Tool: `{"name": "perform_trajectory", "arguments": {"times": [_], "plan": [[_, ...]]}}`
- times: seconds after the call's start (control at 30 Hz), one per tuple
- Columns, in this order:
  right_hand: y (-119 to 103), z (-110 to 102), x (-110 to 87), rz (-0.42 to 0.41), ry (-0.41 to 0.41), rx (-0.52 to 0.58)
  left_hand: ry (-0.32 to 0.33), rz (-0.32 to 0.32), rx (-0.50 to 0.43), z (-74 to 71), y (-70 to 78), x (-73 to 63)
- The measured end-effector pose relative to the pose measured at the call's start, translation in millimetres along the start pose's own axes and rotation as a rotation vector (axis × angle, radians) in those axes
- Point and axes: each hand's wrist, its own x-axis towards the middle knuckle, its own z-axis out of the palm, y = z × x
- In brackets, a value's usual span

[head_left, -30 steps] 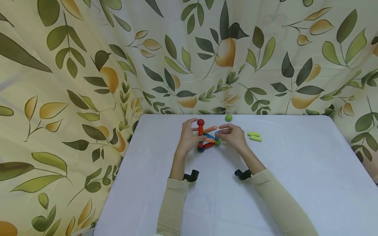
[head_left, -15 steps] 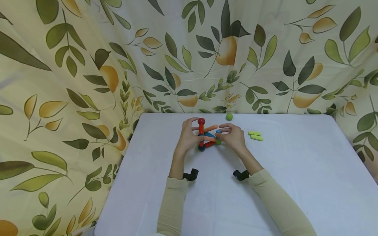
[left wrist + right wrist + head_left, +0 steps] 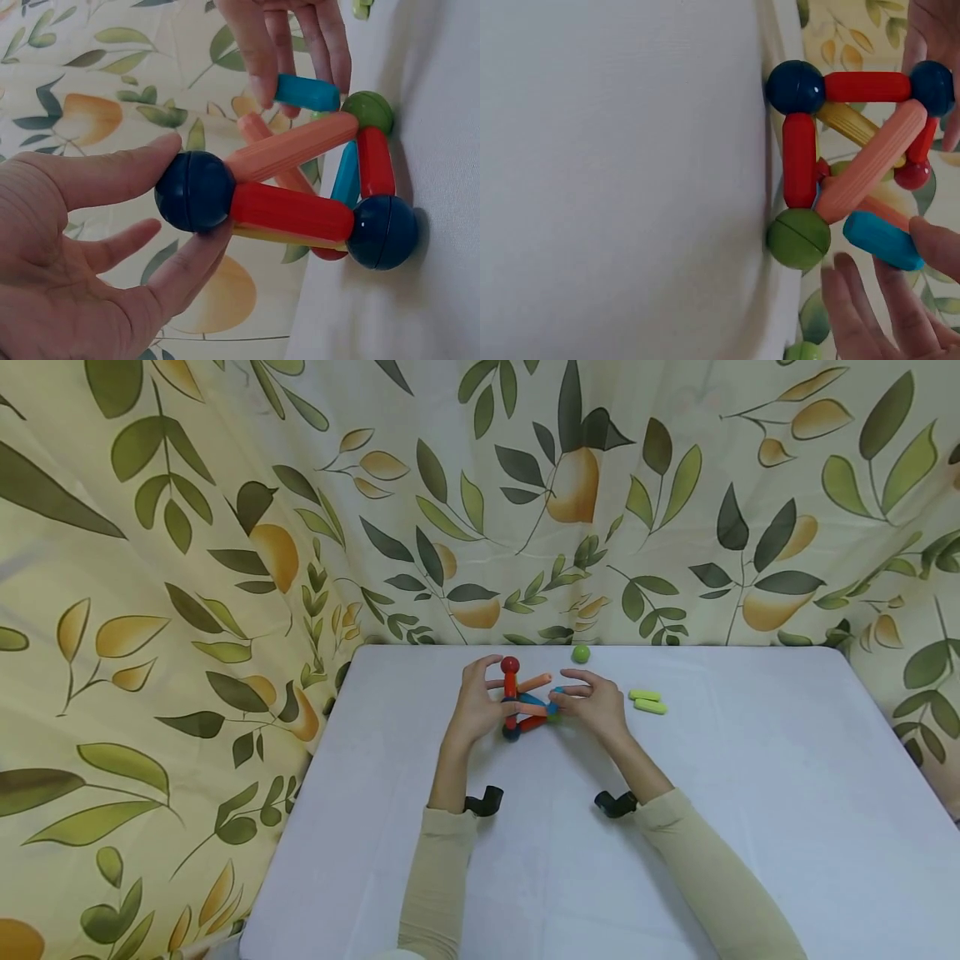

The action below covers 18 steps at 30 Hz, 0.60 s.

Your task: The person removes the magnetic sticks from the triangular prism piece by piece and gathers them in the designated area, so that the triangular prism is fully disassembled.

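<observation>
My left hand (image 3: 472,710) holds a dark blue ball (image 3: 195,191) between thumb and finger, at an upper corner of a frame of rods and balls. Red rods (image 3: 292,212), salmon rods (image 3: 292,146) and a yellow rod (image 3: 847,122) run between its balls. At its base are another dark blue ball (image 3: 382,232) and a green ball (image 3: 799,238), while a red ball (image 3: 510,665) tops the far side. My right hand (image 3: 596,702) pinches a short blue rod (image 3: 885,240), tilted close above the green ball and beside a salmon rod's lower end.
Two lime-green rods (image 3: 648,702) lie on the white table (image 3: 750,777) right of my right hand. A loose green ball (image 3: 581,653) sits at the back edge. A leaf-patterned curtain (image 3: 420,527) rises behind. Black wrist cameras (image 3: 486,802) hang below both wrists.
My right fingers have shifted slightly with the blue rod, which now covers more of the green ball in the head view. My left hand keeps its hold, and the frame stays in place.
</observation>
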Motion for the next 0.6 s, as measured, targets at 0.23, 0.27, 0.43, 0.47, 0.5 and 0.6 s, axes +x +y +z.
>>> {"name": "perform_trajectory", "arguments": {"times": [0.23, 0.27, 0.43, 0.47, 0.5, 0.6], "plan": [[1.5, -15.7, -7.4, 0.018, 0.064, 0.071, -0.005, -0.005, 0.007, 0.1, 0.8, 1.0], [1.7, -18.1, -7.8, 0.019, 0.074, 0.085, -0.006, -0.009, 0.005, -0.2, 1.4, 0.9], [4.9, -31.1, -10.5, 0.026, 0.12, 0.137, -0.013, -0.027, -0.002, -0.6, 2.7, 0.3], [5.7, -33.5, -11.4, 0.027, 0.133, 0.146, -0.013, -0.032, -0.001, -0.7, 2.9, 0.1], [6.8, -36.1, -12.2, 0.029, 0.146, 0.151, -0.012, -0.035, 0.001, -0.6, 2.9, 0.0], [11.1, -44.1, -15.5, 0.037, 0.198, 0.126, -0.008, -0.046, 0.005, -0.4, 3.0, -0.5]]}}
